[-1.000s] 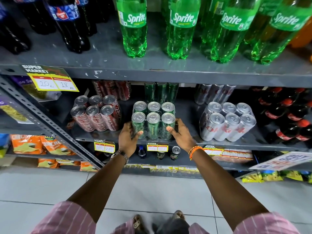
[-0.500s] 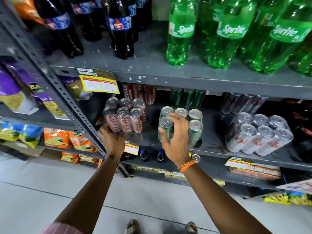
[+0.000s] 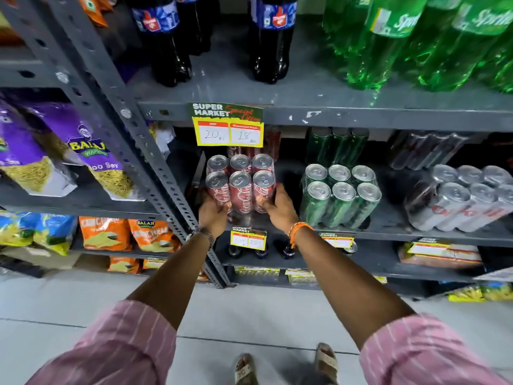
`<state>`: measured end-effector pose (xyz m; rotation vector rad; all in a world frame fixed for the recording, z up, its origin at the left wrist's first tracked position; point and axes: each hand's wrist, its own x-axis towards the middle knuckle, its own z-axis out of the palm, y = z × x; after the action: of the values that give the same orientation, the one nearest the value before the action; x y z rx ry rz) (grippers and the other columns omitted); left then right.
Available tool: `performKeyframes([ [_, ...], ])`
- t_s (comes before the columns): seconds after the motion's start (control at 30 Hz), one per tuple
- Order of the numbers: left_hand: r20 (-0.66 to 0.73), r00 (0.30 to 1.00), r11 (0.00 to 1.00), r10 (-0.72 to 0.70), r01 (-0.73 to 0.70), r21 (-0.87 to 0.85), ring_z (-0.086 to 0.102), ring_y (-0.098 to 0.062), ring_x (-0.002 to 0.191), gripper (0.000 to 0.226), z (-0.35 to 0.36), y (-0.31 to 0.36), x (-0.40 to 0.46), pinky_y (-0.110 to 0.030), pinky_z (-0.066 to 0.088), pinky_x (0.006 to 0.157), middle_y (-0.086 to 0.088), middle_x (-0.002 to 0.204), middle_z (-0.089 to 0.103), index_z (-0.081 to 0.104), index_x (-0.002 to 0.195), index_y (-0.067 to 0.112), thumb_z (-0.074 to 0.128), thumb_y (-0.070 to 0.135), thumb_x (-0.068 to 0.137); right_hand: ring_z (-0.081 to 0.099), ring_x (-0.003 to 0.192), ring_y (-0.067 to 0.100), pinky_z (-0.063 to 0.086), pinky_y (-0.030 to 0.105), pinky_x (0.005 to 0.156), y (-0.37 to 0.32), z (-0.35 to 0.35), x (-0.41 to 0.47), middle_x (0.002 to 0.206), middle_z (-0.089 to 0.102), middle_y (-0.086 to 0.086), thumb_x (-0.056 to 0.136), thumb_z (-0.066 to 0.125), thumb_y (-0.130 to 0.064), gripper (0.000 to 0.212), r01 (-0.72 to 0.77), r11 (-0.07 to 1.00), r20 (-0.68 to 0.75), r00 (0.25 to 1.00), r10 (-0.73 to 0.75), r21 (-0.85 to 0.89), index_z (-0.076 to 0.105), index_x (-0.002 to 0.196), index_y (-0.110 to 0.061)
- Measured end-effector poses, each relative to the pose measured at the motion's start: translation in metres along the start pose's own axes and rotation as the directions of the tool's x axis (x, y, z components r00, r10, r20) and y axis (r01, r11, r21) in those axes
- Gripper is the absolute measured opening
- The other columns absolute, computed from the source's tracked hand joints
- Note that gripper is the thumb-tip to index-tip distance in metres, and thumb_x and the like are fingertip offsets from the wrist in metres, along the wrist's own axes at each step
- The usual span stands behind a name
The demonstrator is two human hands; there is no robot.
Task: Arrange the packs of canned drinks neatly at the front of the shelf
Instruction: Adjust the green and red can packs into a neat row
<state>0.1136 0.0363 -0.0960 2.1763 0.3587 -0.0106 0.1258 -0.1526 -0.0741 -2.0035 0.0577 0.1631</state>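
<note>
A shrink-wrapped pack of red cola cans (image 3: 241, 184) stands at the left end of the grey middle shelf (image 3: 388, 234). My left hand (image 3: 212, 215) grips its lower left corner and my right hand (image 3: 277, 207) grips its lower right corner. To the right stands a pack of green cans (image 3: 340, 195), apart from both hands. Further right lies a pack of silver cans (image 3: 460, 204), tilted back. More red, green and silver packs sit in the dark behind them.
A slotted steel upright (image 3: 155, 168) runs just left of the red pack. Yellow price tags (image 3: 229, 133) hang from the shelf edges. Large dark cola bottles (image 3: 268, 40) and green bottles (image 3: 388, 43) stand on the shelf above. Snack bags (image 3: 91, 159) fill the left rack.
My right hand left the green pack and moved left onto the red pack. My left hand rose from the shelf edge to the red pack's left side. The view shifted left.
</note>
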Motion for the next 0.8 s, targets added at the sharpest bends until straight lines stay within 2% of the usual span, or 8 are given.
performKeyframes([
  [0.1, -0.010, 1.000, 0.999, 0.007, -0.007, -0.047, 0.065, -0.031, 0.112, 0.049, -0.003, -0.004, 0.002, -0.027, 0.044, 0.085, -0.015, 0.125, 0.069, 0.046, 0.137, 0.003, 0.063, 0.014, 0.093, 0.055, 0.119, 0.018, 0.041, 0.028, 0.102, 0.001, 0.001, 0.000, 0.133, 0.059, 0.009, 0.093, 0.062, -0.011, 0.043, -0.008, 1.000, 0.003, 1.000, 0.008, -0.027, 0.045, 0.132, -0.009],
  [0.27, -0.019, 0.997, 0.992, 0.070, -0.071, -0.104, 0.057, -0.016, 0.110, 0.056, -0.008, -0.009, -0.005, -0.026, 0.042, 0.091, -0.007, 0.127, 0.063, 0.035, 0.143, 0.003, 0.061, 0.007, 0.093, 0.055, 0.114, 0.016, 0.043, 0.027, 0.099, 0.006, 0.005, -0.010, 0.128, 0.060, 0.007, 0.091, 0.063, -0.009, 0.041, -0.009, 0.998, -0.006, 1.000, 0.009, -0.054, 0.045, 0.128, -0.009],
  [0.43, -0.032, 0.996, 0.988, 0.081, -0.084, -0.132, 0.061, -0.032, 0.121, 0.053, -0.008, -0.014, -0.011, -0.030, 0.044, 0.093, -0.017, 0.131, 0.063, 0.033, 0.139, 0.002, 0.059, 0.002, 0.091, 0.057, 0.119, 0.020, 0.045, 0.030, 0.103, 0.008, 0.006, -0.018, 0.130, 0.061, 0.010, 0.090, 0.063, -0.005, 0.042, 0.004, 0.997, -0.017, 1.000, -0.006, -0.073, 0.045, 0.127, -0.008],
  [0.53, -0.040, 0.996, 0.988, 0.085, -0.089, -0.128, 0.060, -0.034, 0.121, 0.053, -0.008, -0.015, -0.010, -0.031, 0.044, 0.093, -0.018, 0.132, 0.062, 0.034, 0.138, 0.002, 0.059, 0.003, 0.092, 0.058, 0.120, 0.023, 0.046, 0.029, 0.100, 0.008, 0.006, -0.017, 0.129, 0.061, 0.011, 0.090, 0.063, -0.006, 0.040, 0.007, 0.997, -0.013, 1.000, -0.008, -0.081, 0.045, 0.125, -0.008],
  [0.7, -0.038, 0.994, 0.986, 0.102, -0.106, -0.127, 0.060, -0.036, 0.122, 0.052, -0.011, -0.016, -0.011, -0.043, 0.049, 0.100, -0.019, 0.132, 0.063, 0.036, 0.138, 0.003, 0.060, 0.005, 0.092, 0.057, 0.123, 0.023, 0.045, 0.036, 0.108, 0.007, 0.005, -0.017, 0.131, 0.061, 0.011, 0.090, 0.064, -0.005, 0.042, 0.020, 0.995, -0.018, 1.000, -0.021, -0.096, 0.046, 0.127, -0.007],
  [0.8, -0.034, 0.995, 0.990, 0.095, -0.098, -0.098, 0.061, -0.037, 0.121, 0.051, -0.011, -0.017, -0.010, -0.040, 0.048, 0.097, -0.021, 0.131, 0.063, 0.038, 0.139, 0.002, 0.060, 0.006, 0.093, 0.057, 0.124, 0.023, 0.045, 0.038, 0.110, 0.008, 0.007, -0.017, 0.132, 0.061, 0.010, 0.090, 0.065, -0.005, 0.043, 0.016, 0.997, -0.021, 1.000, -0.018, -0.073, 0.045, 0.128, -0.009],
])
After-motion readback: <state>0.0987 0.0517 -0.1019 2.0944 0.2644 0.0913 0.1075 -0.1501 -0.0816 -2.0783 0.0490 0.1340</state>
